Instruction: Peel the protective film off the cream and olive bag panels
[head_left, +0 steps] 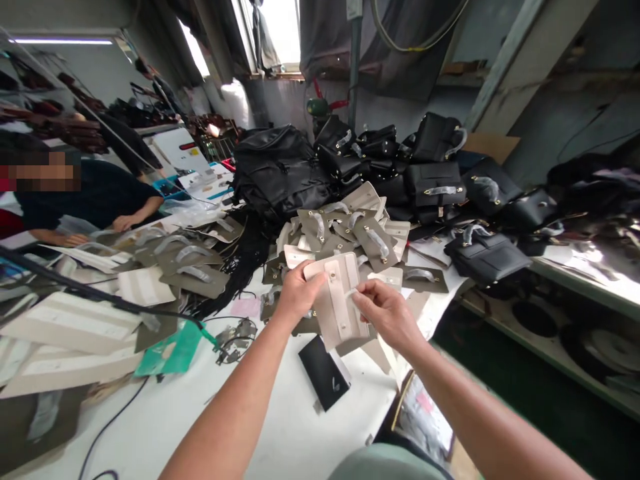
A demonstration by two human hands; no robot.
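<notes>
My left hand [296, 292] grips the top left edge of a beige leather flap piece [338, 301] with small metal studs, holding it above the white table [280, 427]. My right hand [386, 312] pinches a clear plastic wrap strip [351, 293] on the flap's right side. Just beyond lies a pile of similar taupe and beige flap pieces [350, 233] with wrapped hardware.
A heap of black handbags [400, 173] covers the back of the table. More flap pieces [185, 263] and beige panels [75, 327] lie at left, where another person [85, 200] sits. A black card [325, 373], a green packet [173, 350] and cables lie near me.
</notes>
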